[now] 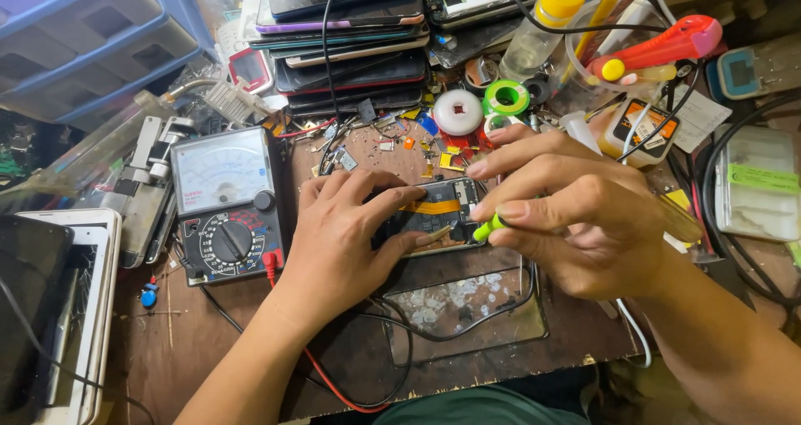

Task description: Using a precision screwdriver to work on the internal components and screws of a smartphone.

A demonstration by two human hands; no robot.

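Both your hands meet at frame centre over opened phone (pixel 440 212) on wooden bench (pixel 250 342). Left hand (pixel 346 233) pins phone, fingers clamped on its edges. Right hand (pixel 567 216) pinches green-handled tool (pixel 490 226) (tip touching phone). Analog multimeter (pixel 225 204) sits left of centre; tape rolls (pixel 480 106) above.

The left hand (pixel 346 237) covers the left part of the opened phone (pixel 442 212), so that end stays unseen. The right hand (pixel 576 225) hides all but the green tip of its tool (pixel 488 227). The white tablet (pixel 79 308) is cut by the left edge. Small parts (pixel 417 145) on the desk (pixel 234 333) are too tiny to identify.
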